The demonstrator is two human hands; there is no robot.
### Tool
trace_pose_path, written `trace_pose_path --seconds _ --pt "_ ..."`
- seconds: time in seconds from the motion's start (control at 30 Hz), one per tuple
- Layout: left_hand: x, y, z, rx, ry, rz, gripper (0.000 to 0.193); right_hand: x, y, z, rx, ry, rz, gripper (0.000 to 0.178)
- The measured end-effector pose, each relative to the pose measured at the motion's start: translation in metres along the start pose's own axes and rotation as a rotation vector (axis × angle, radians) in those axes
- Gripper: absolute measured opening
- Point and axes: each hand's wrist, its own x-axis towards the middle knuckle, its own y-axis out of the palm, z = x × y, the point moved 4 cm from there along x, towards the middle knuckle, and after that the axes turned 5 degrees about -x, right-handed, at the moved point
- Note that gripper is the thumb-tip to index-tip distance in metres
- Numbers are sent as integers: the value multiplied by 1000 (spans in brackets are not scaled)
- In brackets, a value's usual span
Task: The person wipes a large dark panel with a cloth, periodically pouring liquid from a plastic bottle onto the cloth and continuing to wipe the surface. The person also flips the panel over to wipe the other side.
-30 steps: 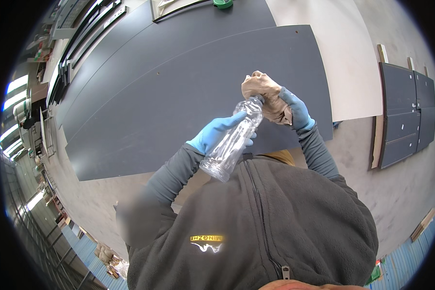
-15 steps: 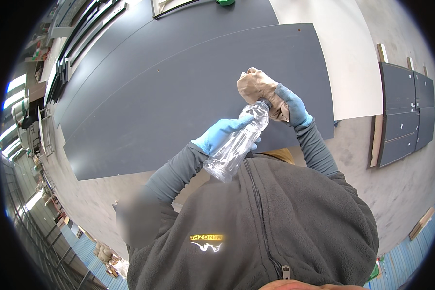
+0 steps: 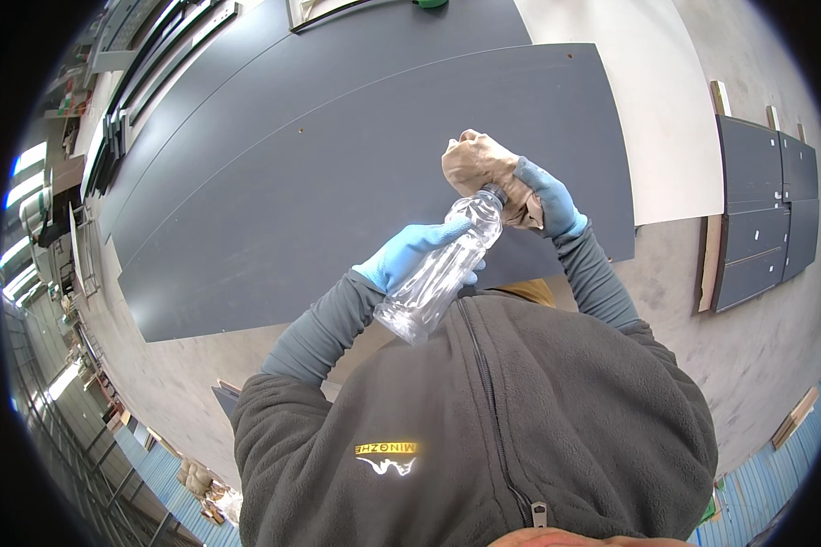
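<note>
My left hand [image 3: 415, 252], in a light blue glove, is wrapped round the body of a clear plastic bottle [image 3: 433, 283]. The bottle is tilted, its dark-capped neck toward my right hand and its base toward my jacket. In a matching blue glove, my right hand [image 3: 550, 196] grips a crumpled beige cloth [image 3: 486, 170]. The cloth lies against the bottle's neck, and my right fingers are partly hidden by it. Both hands are above the near edge of a large dark grey panel [image 3: 337, 191].
A white surface [image 3: 666, 118] adjoins the panel on the right. Dark panels [image 3: 753, 214] with wooden strips stand farther right. Long black profiles [image 3: 169, 64] lie at the far left, and a green object [image 3: 429, 4] sits at the top edge. Concrete floor [image 3: 675, 273] surrounds the work surface.
The bottle, the cloth and both hands have shifted very slightly to the left. The grip of each hand looks the same.
</note>
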Motion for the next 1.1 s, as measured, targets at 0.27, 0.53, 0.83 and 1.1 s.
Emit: trace_pose_path --seconds 0.27,0.53,0.83,1.1 --pt "-10 -5 -19 9 138 -64 50 -2 -3 -3 -5 20 -112 63" --pt "10 12 -1 304 113 -60 48 -3 -11 -11 333 31 216 64" --pt "-69 -4 -132 953 847 -340 57 -12 -34 79 -776 -376 -759 54" --pt "-139 -25 -305 921 1821 -383 52 107 -41 67 -2263 -464 -1108 66"
